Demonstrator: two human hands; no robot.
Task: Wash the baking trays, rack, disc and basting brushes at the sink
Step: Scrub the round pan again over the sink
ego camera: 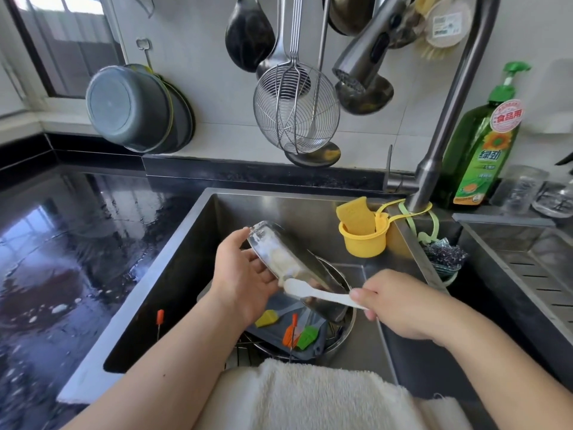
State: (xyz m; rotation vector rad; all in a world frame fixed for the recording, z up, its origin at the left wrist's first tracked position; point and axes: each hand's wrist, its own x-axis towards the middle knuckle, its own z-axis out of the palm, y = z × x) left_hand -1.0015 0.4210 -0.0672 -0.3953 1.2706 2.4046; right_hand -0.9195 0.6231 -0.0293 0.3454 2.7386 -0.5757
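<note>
Left hand (248, 274) is gripping a tilted metal tray (294, 265) over the sink (173, 274); right hand (400, 305) is pinching a white scraper (313, 293). Wet tray could be dropped onto brushes (297, 333) below.

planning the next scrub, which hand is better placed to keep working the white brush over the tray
Right. The right hand already pinches the white brush handle, bristles on the tilted tray; the left hand grips that tray.

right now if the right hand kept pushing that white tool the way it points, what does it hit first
The right hand aims the white tool up-left; its tip already seems to touch the tilted metal tray, which the left hand holds. Depth is unclear.
</note>
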